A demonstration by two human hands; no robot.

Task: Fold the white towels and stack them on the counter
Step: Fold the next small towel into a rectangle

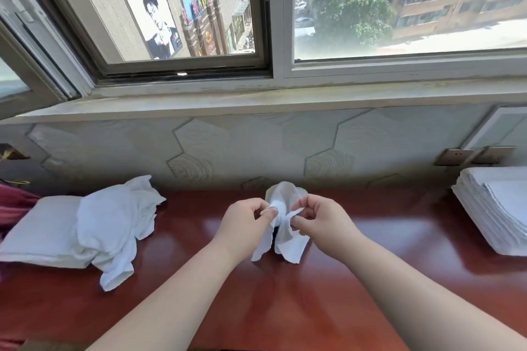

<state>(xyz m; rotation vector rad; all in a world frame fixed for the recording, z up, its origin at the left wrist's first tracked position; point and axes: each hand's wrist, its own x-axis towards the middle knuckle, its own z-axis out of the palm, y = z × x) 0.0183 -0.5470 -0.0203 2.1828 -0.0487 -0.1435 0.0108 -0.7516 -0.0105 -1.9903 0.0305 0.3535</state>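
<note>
Between both hands [248, 222], crumpled towel [285, 208].

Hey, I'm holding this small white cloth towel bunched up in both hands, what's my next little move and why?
Probably draw the left hand and right hand apart to open the small white cloth towel flat over the glossy red-brown wooden counter. It hangs crumpled between both pinches, so no fold can start yet.

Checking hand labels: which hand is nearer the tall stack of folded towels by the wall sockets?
Right. The right hand pinches the crumpled towel mid-counter, with the stack lying apart to its right. The left hand pinches the same towel on the side away from the stack.
</note>
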